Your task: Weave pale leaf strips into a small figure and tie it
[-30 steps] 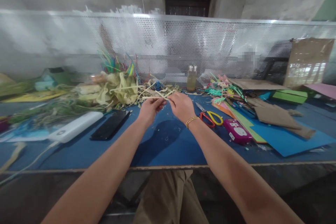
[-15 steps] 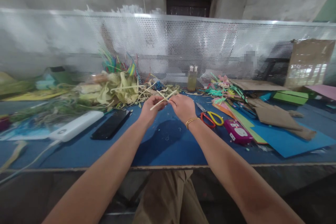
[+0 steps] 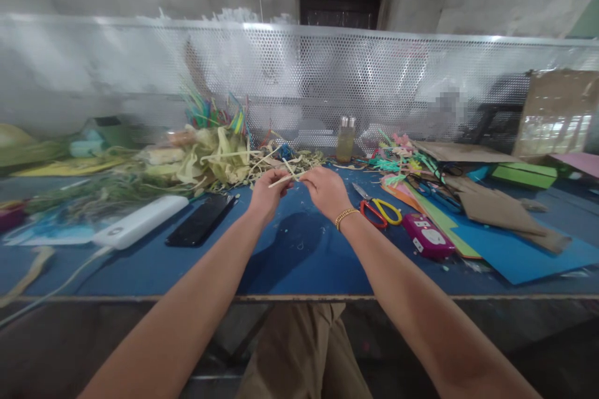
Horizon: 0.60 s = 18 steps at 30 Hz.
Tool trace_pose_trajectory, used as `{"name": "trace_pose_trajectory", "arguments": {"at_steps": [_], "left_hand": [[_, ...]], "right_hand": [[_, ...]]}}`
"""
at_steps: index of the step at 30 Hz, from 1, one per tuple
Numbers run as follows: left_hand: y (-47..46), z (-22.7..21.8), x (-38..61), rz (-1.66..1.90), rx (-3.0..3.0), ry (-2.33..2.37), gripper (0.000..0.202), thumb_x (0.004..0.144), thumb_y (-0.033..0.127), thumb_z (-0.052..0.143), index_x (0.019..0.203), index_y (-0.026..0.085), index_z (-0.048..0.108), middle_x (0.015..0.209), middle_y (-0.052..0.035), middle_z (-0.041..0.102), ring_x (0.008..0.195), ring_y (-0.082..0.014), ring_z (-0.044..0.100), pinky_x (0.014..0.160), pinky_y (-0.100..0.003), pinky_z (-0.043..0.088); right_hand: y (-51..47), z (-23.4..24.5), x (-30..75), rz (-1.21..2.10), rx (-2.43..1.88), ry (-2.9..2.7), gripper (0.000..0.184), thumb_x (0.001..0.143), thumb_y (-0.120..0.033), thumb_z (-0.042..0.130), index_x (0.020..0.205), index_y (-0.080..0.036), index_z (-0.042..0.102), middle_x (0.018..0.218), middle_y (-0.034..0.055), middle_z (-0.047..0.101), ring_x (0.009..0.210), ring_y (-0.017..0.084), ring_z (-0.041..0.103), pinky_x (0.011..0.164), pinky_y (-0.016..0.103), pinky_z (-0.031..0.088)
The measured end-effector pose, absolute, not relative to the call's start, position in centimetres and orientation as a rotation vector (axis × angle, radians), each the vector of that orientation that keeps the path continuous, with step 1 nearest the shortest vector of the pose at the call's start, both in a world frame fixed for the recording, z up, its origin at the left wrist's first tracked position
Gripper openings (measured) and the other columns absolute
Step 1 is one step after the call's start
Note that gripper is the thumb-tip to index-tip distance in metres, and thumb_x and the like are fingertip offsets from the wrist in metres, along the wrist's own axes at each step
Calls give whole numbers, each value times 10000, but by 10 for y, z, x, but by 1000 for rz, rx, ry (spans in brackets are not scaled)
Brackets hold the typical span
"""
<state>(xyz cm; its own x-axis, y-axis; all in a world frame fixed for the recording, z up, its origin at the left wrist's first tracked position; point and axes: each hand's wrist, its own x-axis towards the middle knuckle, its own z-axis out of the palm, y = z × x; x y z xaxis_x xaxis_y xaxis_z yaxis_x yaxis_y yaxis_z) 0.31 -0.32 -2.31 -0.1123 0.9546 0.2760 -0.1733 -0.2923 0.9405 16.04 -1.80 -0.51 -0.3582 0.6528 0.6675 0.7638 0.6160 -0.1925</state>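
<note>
Above the middle of the blue tabletop (image 3: 299, 268), my left hand (image 3: 267, 194) and my right hand (image 3: 327, 192) are close together, fingers pinched. Between them are pale yellow-green strips (image 3: 281, 181) that cross each other, like dried leaf or straw. The left fingers grip the crossed strips from the left; the right fingertips pinch them near their right end. Exactly where the strips meet is partly covered by the fingers. Scissors (image 3: 381, 213) with one red and one yellow handle lie right of my right wrist, which wears a gold bracelet (image 3: 345, 217).
Left are a black phone (image 3: 200, 222), a white power bank (image 3: 143, 222) with a cable, and a heap of dried husks (image 3: 219, 156). A glass bottle (image 3: 345, 142) stands behind. Right lie a magenta box (image 3: 427, 235), blue paper (image 3: 510, 249) and brown cardboard (image 3: 496, 202). A perforated metal screen (image 3: 318, 81) closes the back.
The crossed strips have turned between my fingers: the longer one now lies flatter and the other points up to the left. Both hands stay nearly in place; the view has shifted slightly.
</note>
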Motion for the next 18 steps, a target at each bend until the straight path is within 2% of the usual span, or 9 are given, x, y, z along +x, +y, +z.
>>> {"name": "trace_pose_trajectory", "arguments": {"at_steps": [6, 10, 15, 18], "left_hand": [[-9, -20, 4, 1487, 1402, 1073, 142, 693, 248, 712, 719, 175, 594, 632, -8, 631, 535, -103, 522, 512, -227, 324], [-10, -19, 5, 1493, 1493, 1059, 108, 709, 247, 692, 718, 181, 607, 594, 10, 600, 563, -115, 528, 552, -234, 352], [-10, -18, 6, 1485, 1490, 970, 191, 642, 172, 712, 820, 185, 643, 693, 4, 640, 651, -131, 561, 605, -243, 386], [-9, -18, 5, 1471, 1543, 955, 180, 621, 122, 699, 784, 183, 651, 694, 10, 638, 623, -115, 532, 586, -235, 374]], "right_hand": [[-14, -8, 163, -30, -1089, -1998, 133, 866, -254, 599, 878, -240, 731, 873, 31, 691, 868, 174, 604, 798, 295, 426], [-11, -10, 165, 199, -1078, -1816, 124, 795, -267, 672, 905, -217, 699, 838, 16, 707, 774, 155, 631, 744, 280, 451], [-5, -14, 166, 313, -1109, -1758, 130, 777, -300, 682, 877, -226, 720, 852, 22, 725, 764, 160, 642, 742, 290, 458], [-6, -15, 165, 287, -1119, -1771, 108, 798, -330, 664, 838, -258, 734, 840, 2, 733, 767, 162, 642, 758, 303, 444]]}}
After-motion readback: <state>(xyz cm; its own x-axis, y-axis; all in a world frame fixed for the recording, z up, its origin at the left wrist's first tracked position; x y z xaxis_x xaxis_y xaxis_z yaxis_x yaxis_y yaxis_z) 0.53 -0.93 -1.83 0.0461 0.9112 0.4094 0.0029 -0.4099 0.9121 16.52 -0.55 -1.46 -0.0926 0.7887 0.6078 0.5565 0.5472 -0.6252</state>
